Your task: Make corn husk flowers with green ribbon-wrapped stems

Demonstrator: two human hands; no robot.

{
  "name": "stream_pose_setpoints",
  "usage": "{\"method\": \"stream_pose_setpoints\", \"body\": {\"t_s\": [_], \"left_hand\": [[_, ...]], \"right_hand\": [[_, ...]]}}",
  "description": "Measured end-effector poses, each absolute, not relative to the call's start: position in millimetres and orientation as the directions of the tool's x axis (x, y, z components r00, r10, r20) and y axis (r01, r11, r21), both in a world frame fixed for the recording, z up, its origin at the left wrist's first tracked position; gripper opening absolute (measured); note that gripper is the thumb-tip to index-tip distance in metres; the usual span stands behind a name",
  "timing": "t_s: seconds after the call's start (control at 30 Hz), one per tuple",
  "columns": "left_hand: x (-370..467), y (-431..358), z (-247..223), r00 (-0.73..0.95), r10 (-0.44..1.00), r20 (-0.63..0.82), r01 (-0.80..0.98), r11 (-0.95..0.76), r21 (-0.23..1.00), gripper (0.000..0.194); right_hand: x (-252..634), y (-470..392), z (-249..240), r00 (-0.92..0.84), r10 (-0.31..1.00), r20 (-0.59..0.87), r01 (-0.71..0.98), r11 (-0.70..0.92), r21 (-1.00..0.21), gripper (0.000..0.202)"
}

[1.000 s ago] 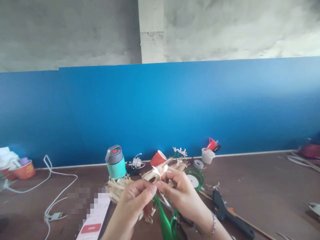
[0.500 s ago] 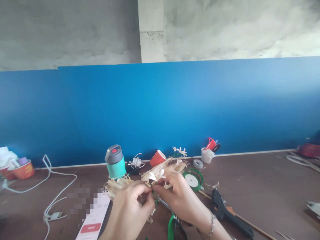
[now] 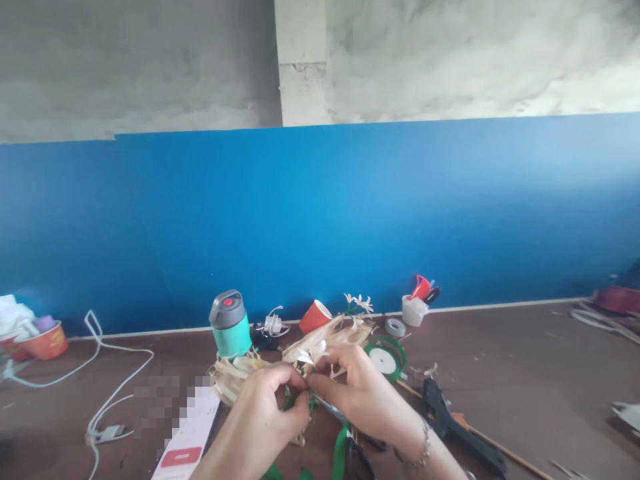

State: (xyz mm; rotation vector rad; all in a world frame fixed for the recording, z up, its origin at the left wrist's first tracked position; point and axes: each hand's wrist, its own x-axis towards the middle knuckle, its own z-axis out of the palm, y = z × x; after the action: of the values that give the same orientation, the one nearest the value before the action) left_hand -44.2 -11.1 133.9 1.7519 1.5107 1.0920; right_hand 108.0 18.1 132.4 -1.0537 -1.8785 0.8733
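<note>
A small white artificial flower (image 3: 312,352) stands upright between my hands, its petals above the fingertips. My left hand (image 3: 267,410) is closed in a pinch at the base of its thin green stem. My right hand (image 3: 357,383), with a bracelet at the wrist, pinches the stem just below the petals, its fingertips nearly touching the left ones. The exact grip is partly hidden by the fingers. Green ribbon (image 3: 340,455) hangs below the hands, in front of black-handled scissors (image 3: 359,460). Dried pale husks (image 3: 233,377) lie behind and beside my hands.
A black glue gun (image 3: 453,427) and a thin stick lie at right. Behind are a green ribbon roll (image 3: 384,361), a tape roll (image 3: 395,327), an orange cup (image 3: 315,317) and a teal flask (image 3: 231,330). At left lie a phone (image 3: 185,433) and white cable (image 3: 113,433).
The flower has tilted and dropped slightly between my fingers. More green ribbon shows below my hands, and the hanging strip has shifted. Both hands stay in nearly the same place.
</note>
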Motion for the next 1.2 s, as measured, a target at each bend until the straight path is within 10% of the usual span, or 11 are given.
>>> {"method": "stream_pose_setpoints", "body": {"t_s": [1.2], "left_hand": [[-56.5,0.1,123.3,0.329,0.929,-0.168,0.023,0.170,0.985,0.019]], "right_hand": [[121.2,17.5,140.6,-0.432,0.900,0.063,0.296,0.207,-0.932,0.007]]}}
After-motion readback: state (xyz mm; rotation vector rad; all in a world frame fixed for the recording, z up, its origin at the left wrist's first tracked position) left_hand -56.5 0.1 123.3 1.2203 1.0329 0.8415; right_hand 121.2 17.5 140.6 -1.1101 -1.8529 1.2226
